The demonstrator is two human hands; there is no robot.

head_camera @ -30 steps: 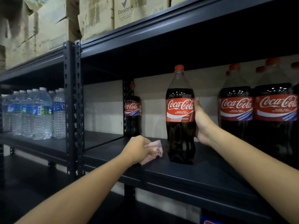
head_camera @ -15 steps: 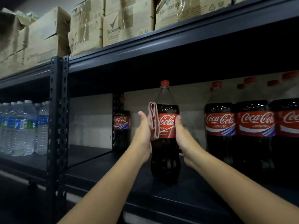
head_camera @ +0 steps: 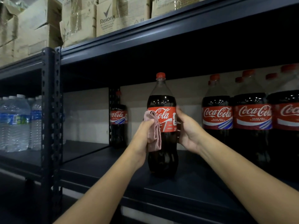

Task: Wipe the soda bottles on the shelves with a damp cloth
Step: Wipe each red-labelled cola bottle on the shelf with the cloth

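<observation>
A large cola bottle [head_camera: 162, 101] with a red cap and red label stands upright near the front of the dark shelf [head_camera: 186, 188]. My left hand [head_camera: 142, 136] holds a folded pink cloth [head_camera: 154, 131] and presses it against the bottle's left side, over the label's edge and the dark part below. My right hand [head_camera: 188, 130] grips the bottle's right side at label height. More cola bottles [head_camera: 217, 117] stand in a row to the right, and one cola bottle [head_camera: 118, 125] stands at the back left by the post.
A perforated dark upright post [head_camera: 51, 110] divides the shelving. Left of it stand several clear water bottles [head_camera: 17, 123]. Cardboard boxes [head_camera: 105, 18] fill the top shelf. The shelf board above hangs low over the bottle caps.
My left hand lifted the cloth from the shelf up to the bottle's left side and then slid it lower. The bottle has turned, showing a different part of its label.
</observation>
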